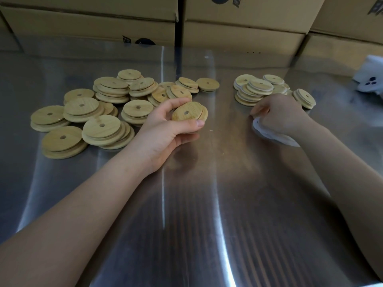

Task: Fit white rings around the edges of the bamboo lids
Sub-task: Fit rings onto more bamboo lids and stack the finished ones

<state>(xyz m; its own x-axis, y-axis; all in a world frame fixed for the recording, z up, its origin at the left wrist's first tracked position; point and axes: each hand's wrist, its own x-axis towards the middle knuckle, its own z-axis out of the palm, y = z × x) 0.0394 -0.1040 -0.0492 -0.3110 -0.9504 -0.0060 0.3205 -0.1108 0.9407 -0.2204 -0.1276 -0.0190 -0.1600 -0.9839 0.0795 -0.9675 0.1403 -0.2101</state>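
A steel bench [207, 204] runs up to a wall of cardboard boxes [238, 34]. The left hand [165, 129] holds one bamboo lid [187, 111] tilted just above the bench, its fingers and thumb clamped on the rim. This lid shows no ring yet.

Left of the held lid and beyond it sprawls a large heap of bare lids [99, 112]. To its right and a little farther back sits a much smaller pile of ringed lids [257, 90], white showing at their edges.

Directly right of the held lid, the right hand [279, 117] lies knuckles-up on a loose stack of white rings [273, 137]. Its fingers are curled down onto them, but I cannot tell whether they already pinch one.

By the two piles, I judge the job well under half done, with most lids still to fit.
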